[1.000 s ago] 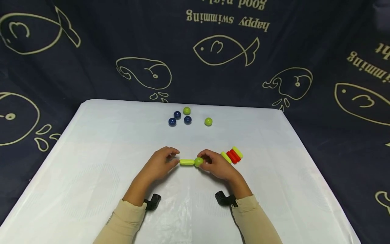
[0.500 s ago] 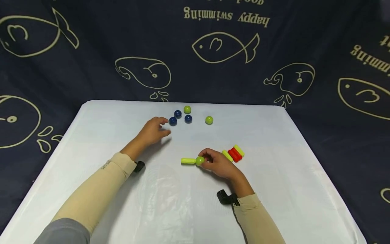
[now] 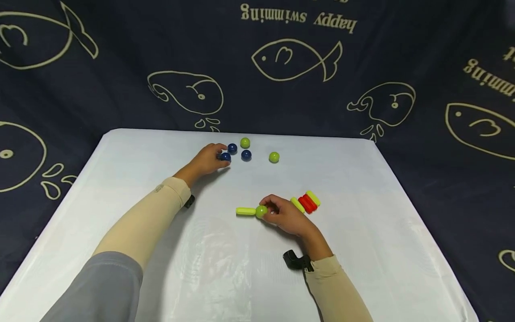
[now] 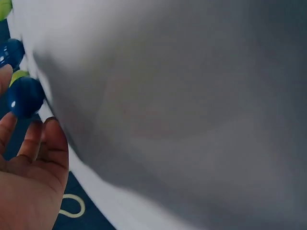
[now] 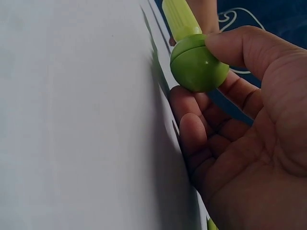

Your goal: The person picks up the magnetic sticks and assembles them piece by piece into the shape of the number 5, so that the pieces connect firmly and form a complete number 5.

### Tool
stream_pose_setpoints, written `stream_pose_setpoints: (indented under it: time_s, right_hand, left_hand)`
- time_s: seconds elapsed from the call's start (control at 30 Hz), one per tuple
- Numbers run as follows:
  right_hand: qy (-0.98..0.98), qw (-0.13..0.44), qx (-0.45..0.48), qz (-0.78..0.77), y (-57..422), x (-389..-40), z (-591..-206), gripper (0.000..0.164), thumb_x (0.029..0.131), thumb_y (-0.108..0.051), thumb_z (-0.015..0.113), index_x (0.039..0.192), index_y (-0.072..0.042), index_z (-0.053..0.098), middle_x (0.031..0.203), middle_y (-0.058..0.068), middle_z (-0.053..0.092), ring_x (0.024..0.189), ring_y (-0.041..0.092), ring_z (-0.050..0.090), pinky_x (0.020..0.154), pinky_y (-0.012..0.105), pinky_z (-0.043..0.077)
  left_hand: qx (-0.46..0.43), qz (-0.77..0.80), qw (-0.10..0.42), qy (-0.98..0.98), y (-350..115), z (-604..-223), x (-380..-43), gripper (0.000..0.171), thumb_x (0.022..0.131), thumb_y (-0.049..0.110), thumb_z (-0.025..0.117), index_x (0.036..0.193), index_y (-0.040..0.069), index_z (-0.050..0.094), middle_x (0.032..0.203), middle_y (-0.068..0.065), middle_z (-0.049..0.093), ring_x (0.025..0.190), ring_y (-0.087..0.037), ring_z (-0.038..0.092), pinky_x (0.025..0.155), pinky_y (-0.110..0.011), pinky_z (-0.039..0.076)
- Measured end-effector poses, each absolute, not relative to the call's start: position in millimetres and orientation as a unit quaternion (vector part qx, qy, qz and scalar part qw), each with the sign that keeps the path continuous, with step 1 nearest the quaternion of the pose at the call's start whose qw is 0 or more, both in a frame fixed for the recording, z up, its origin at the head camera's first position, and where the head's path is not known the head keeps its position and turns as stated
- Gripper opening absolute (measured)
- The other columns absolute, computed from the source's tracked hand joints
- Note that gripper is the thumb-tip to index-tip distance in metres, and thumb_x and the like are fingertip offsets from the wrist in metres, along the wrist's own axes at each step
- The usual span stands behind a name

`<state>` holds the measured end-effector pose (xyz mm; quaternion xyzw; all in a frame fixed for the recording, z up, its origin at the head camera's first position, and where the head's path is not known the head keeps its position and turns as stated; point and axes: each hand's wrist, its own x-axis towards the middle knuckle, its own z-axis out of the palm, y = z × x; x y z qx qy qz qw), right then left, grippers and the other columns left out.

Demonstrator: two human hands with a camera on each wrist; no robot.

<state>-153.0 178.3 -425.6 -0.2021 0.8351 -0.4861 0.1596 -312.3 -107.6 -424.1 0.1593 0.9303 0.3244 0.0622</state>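
My left hand is at the back of the table, thumb and fingers around a glossy blue ball. In the left wrist view, fingertips meet the lower side of that blue ball, and the thumb tip shows at its upper left. Nearer the front, my right hand pinches a green ball between thumb and fingers. A ribbed yellow-green stick is joined to this ball and points left. The right wrist view shows the stick meeting the green ball end-on.
Beside the left hand lie two more blue balls and a green ball; another green ball sits farther right. Red sticks between two yellow-green ones lie behind the right hand. Dark printed cloth hangs behind the white table.
My left hand has left the stick's end, moved to the back of the table and closed around a blue ball. The right hand has kept its hold on the green ball.
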Motion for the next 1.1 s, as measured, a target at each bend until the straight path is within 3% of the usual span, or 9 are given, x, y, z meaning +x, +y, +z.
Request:
stream_pose_setpoints:
  time_s: [0.27, 0.53, 0.7, 0.93, 1.1]
  right_hand:
    - [0.835, 0.155, -0.2, -0.489, 182.0, -160.6, -446.4, 0.026, 0.093, -0.006, 0.068, 0.118, -0.007, 0.062, 0.096, 0.004, 0.061, 0.088, 0.02, 0.053, 0.076, 0.031, 0.044]
    - [0.84, 0.15, -0.198, -0.483, 183.9, -159.5, -445.5, 0.023, 0.092, -0.008, 0.068, 0.114, -0.012, 0.063, 0.094, 0.002, 0.06, 0.087, 0.02, 0.053, 0.076, 0.031, 0.044]
    - [0.839, 0.149, -0.198, -0.485, 184.4, -158.8, -445.4, 0.024, 0.092, -0.007, 0.068, 0.115, -0.01, 0.063, 0.095, 0.002, 0.061, 0.087, 0.02, 0.053, 0.076, 0.031, 0.044]
    - [0.841, 0.147, -0.194, -0.484, 182.1, -158.4, -443.1, 0.025, 0.093, -0.002, 0.066, 0.117, -0.002, 0.062, 0.096, 0.007, 0.06, 0.089, 0.022, 0.053, 0.077, 0.033, 0.044]
    - [0.838, 0.155, -0.198, -0.484, 176.3, -149.2, -420.1, 0.024, 0.092, 0.002, 0.064, 0.116, 0.003, 0.061, 0.094, 0.01, 0.059, 0.087, 0.024, 0.052, 0.076, 0.032, 0.043]
  left_hand:
    - [0.13, 0.344, 0.051, 0.928, -108.5, -433.4, -313.2, 0.044, 0.094, 0.018, 0.07, 0.133, 0.002, 0.058, 0.123, -0.019, 0.058, 0.114, -0.032, 0.054, 0.102, -0.046, 0.04]
    - [0.124, 0.389, 0.071, 0.91, -112.3, -430.1, -302.2, 0.04, 0.093, 0.021, 0.07, 0.127, 0.003, 0.059, 0.121, -0.016, 0.062, 0.108, -0.03, 0.06, 0.086, -0.04, 0.05]
    - [0.135, 0.416, 0.084, 0.895, -109.6, -424.5, -283.6, 0.041, 0.092, 0.02, 0.071, 0.129, 0.005, 0.058, 0.124, -0.015, 0.062, 0.107, -0.028, 0.063, 0.077, -0.036, 0.053]
    - [0.155, 0.473, 0.108, 0.861, -105.3, -426.8, -252.9, 0.045, 0.096, 0.013, 0.066, 0.139, 0.007, 0.055, 0.129, -0.019, 0.057, 0.103, -0.03, 0.065, 0.075, -0.036, 0.054]
    - [0.15, 0.5, 0.134, 0.842, -102.9, -428.3, -225.2, 0.04, 0.096, 0.012, 0.064, 0.135, 0.006, 0.058, 0.129, -0.018, 0.057, 0.099, -0.027, 0.065, 0.076, -0.037, 0.054]
